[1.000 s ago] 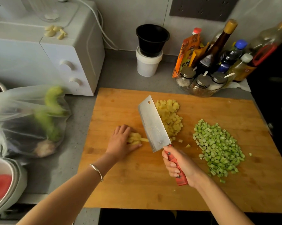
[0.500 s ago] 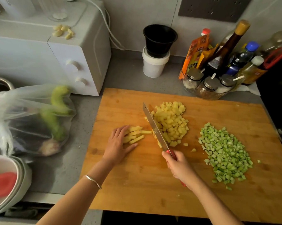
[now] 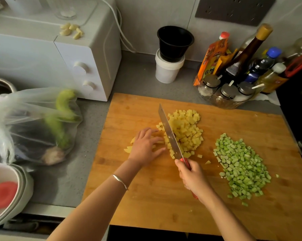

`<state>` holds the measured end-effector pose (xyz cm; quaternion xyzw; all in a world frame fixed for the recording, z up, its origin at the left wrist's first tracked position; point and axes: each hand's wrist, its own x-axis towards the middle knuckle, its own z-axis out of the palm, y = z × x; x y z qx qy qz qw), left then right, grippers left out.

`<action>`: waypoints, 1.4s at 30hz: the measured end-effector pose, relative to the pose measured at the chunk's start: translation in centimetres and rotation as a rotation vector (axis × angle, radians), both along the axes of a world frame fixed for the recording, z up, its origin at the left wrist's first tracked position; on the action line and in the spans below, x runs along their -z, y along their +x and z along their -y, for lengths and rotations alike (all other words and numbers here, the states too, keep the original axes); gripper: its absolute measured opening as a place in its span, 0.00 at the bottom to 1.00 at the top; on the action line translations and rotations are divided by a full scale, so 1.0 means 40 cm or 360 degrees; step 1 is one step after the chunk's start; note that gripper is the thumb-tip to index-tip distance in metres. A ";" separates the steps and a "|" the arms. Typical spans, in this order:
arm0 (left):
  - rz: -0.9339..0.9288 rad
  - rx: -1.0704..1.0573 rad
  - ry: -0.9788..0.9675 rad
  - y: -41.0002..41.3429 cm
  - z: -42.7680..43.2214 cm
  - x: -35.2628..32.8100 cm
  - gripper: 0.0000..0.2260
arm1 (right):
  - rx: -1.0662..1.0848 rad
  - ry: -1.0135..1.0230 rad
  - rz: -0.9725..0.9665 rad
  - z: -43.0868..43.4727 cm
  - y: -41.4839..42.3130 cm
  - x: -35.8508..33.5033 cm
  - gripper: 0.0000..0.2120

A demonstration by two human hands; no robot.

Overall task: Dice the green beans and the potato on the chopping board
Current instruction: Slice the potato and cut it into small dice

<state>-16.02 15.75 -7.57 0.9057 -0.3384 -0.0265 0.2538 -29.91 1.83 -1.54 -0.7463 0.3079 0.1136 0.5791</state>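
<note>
1. Potato strips (image 3: 128,150) are lying mid chopping board (image 3: 146,197) under the left hand (image 3: 145,146); its fingers (image 3: 152,139) are lying flat, extended toward the cleaver (image 3: 169,133): cut risk.
2. Right hand (image 3: 193,178) fingers are clamping the handle (image 3: 184,160); a slipping strip risks uneven dice.

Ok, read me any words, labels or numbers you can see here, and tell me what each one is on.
Orange seasoning packet: bold Chinese characters, black on yellow, too blurred to quote.
Tall brown bottle: pale label with print too small to read.
Blue-capped bottle: label blurred and unreadable.
White oven, cleaver, chopping board: no text visible.
</note>
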 end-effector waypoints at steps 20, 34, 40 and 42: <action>-0.0304 -0.0141 0.0150 0.006 -0.161 0.037 0.51 | -0.0107 0.0107 -0.0113 -0.094 0.041 0.035 0.17; -0.0332 -0.0121 0.0105 -0.087 -0.054 0.025 0.35 | -0.0139 0.0053 -0.0147 -0.069 0.010 0.026 0.17; -0.0294 0.0012 0.0169 -0.069 -0.119 0.025 0.45 | -0.0092 0.0012 -0.0149 -0.060 0.015 0.023 0.21; -0.0235 0.0029 0.0330 -0.071 -0.115 0.029 0.42 | -0.0109 -0.0011 -0.0149 -0.077 0.013 0.031 0.22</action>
